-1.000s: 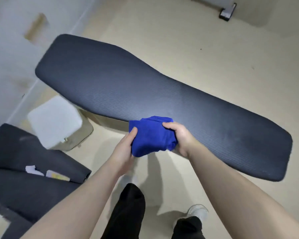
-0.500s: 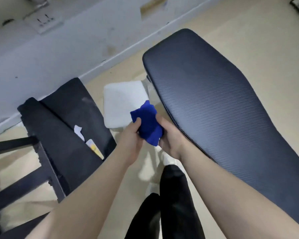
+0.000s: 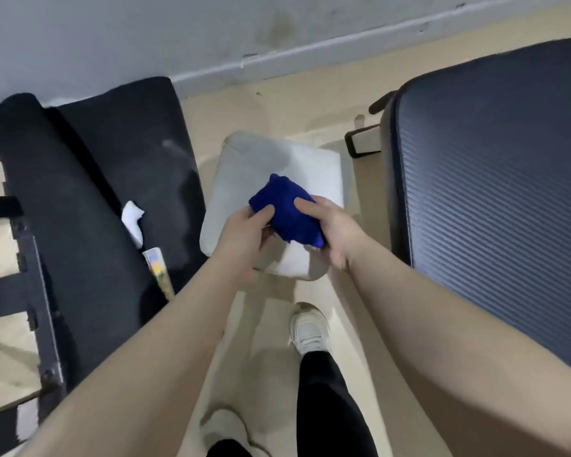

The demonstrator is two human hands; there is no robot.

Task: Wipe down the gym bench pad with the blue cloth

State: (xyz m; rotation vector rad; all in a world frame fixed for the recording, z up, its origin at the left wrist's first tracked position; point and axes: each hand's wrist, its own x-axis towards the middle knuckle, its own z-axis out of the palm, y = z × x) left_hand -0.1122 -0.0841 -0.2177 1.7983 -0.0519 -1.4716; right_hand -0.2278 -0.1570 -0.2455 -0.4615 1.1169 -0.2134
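Observation:
The blue cloth (image 3: 289,212) is bunched up between both hands, held in the air above a white box on the floor. My left hand (image 3: 244,239) pinches its left side with thumb and fingers. My right hand (image 3: 332,230) grips its right side, thumb on top. The gym bench pad (image 3: 495,199), dark with a ribbed texture, fills the right of the view. The cloth and both hands are to the left of the pad, apart from it.
A white box (image 3: 261,166) sits on the beige floor under the cloth. A second dark padded seat (image 3: 89,192) on a black frame stands at left, with white paper scraps (image 3: 133,219) on it. The wall runs along the top. My white shoes (image 3: 310,331) are below.
My view has swung left, so the bench pad moved from the centre to the right edge. The cloth came off the pad's edge and is now held over the white box.

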